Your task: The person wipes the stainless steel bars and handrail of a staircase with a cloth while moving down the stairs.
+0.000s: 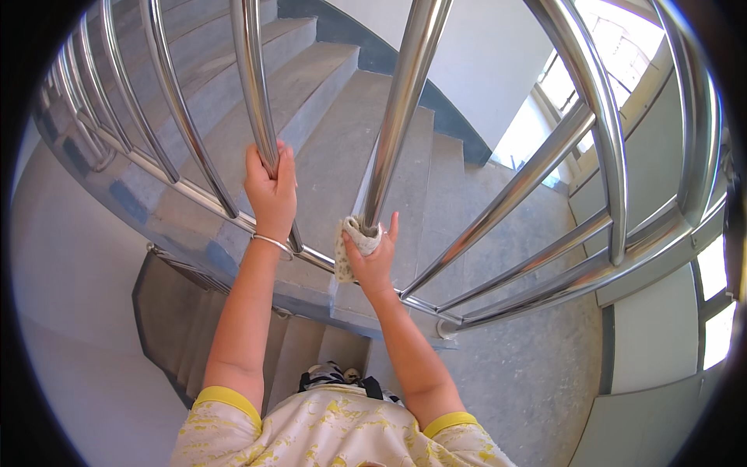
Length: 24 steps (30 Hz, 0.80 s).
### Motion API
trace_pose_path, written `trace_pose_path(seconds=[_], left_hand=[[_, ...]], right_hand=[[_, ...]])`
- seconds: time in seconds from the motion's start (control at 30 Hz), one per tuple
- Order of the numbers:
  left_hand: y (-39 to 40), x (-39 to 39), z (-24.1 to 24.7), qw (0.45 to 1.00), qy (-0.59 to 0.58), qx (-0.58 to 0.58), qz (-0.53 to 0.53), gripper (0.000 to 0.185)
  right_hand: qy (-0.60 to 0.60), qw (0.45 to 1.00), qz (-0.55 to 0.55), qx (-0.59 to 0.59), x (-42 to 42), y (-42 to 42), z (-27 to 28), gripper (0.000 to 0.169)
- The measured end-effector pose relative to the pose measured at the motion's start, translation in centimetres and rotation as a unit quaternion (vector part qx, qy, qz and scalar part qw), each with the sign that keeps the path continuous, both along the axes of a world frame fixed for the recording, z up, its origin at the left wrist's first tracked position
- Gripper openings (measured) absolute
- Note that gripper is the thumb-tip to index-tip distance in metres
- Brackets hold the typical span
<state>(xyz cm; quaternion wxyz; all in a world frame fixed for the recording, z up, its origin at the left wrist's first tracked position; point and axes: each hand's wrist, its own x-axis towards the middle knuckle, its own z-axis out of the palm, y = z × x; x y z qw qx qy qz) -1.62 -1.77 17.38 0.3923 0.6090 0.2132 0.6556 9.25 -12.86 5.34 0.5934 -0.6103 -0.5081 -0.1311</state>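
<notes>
My left hand [269, 184] is wrapped around a polished metal baluster [252, 70] of the stair railing, a bangle on its wrist. To the right, my right hand [373, 257] presses a pale, spotted cloth [345, 262] around the lower part of a thicker-looking metal baluster [402, 99]. One finger of that hand points up, off the cloth. Both balusters run down to a metal bottom rail [318, 258]. The foot of the cloth-wrapped baluster is hidden by the cloth and hand.
Concrete stairs [327, 64] curve up behind the railing, along a white wall [484, 64] with a dark skirting band. More steps [297, 344] lie below. Slanted metal bars [502, 198] and a bent post [604, 117] stand at right, near bright windows [618, 52].
</notes>
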Motion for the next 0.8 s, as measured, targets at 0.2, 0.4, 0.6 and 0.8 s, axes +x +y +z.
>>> trace_pose_path(seconds=[0.2, 0.4, 0.6, 0.8], left_hand=[[0.2, -0.1, -3.0, 1.0, 0.019, -0.016, 0.002, 0.011], [0.5, -0.1, -3.2, 1.0, 0.019, -0.002, 0.009, 0.017], [0.5, -0.1, -3.2, 1.0, 0.014, -0.005, 0.0, 0.017], [0.4, 0.0, -3.1, 1.0, 0.009, 0.001, -0.005, 0.015]], right_hand=[[-0.011, 1.0, -0.022, 0.001, 0.2, 0.5, -1.5, 0.031], [-0.01, 1.0, -0.023, -0.014, 0.0, 0.3, -1.4, 0.034], [-0.009, 0.999, -0.027, -0.042, 0.1, 0.1, -1.5, 0.032], [-0.007, 0.999, -0.02, -0.048, 0.2, 0.0, -1.7, 0.029]])
